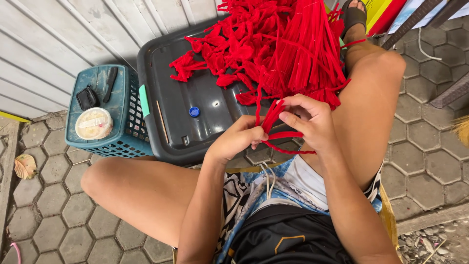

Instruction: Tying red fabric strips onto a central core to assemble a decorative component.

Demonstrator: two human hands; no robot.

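Seated low, knees spread, patterned shorts and a dark bag in the lap at frame bottom. Just above the lap, left hand [237,139] curled narrow, fingertips pinched on a looped bunch of red strips [276,128]; right hand [312,122] closed round the same bunch from the other side, thumb and forefinger pressing the loop, one loose tail trailing out toward the right thigh. Bunch held in the air between both hands, at the near edge of the dark grey plastic lid [195,112]. Further out on that lid: a heap of finished-looking red knotted pieces [229,54] on the left part, a thick sheaf of straight uncut red strips [305,44] on the right, reaching to the top of frame. Judged from the heap and the sheaf: a good share already tied, a large stock left to work, current piece mid-knot. Also on the lid: a small blue bottle cap [194,111], a thin wooden stick [162,122]. Left of it, touching, a teal plastic basket [122,134] turned over, carrying a round lidded food cup [94,123], a small black pouch [87,97], a dark slim tool [110,83]. Ground of grey hexagonal pavers [430,161], a dry leaf [24,166] at far left. Behind, a pale corrugated metal shutter [58,39]; sandalled foot [352,17] at the top, outdoors, daylight.
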